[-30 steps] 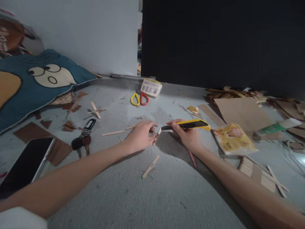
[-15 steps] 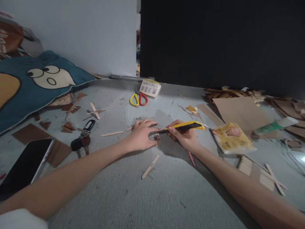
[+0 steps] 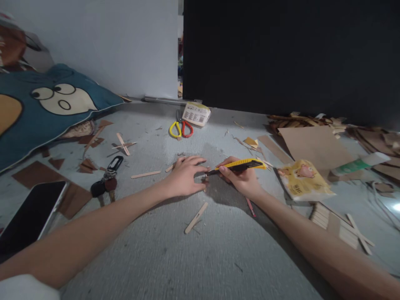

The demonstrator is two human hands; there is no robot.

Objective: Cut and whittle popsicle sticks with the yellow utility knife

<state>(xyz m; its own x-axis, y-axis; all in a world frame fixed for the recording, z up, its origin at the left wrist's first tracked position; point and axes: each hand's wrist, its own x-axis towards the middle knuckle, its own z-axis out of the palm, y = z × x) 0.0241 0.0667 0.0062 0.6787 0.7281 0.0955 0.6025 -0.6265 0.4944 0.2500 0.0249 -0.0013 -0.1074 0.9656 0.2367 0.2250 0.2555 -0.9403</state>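
Observation:
My right hand grips a yellow utility knife, its tip pointing left and down at a short wooden stick on the grey floor. My left hand rests on the floor with fingers pinched round that stick, holding it down; most of the stick is hidden under the fingers. A split wooden stick lies just in front of both hands. Another stick lies to the left of my left hand.
Yellow-and-red scissors and a small packet lie at the back. Keys and a phone sit at left by a blue cushion. Right: a yellow packet, cardboard, a glue tube, joined sticks.
The left hand has lowered the stick from a raised tilt onto the floor. The knife has moved left and down, so its tip now meets the stick.

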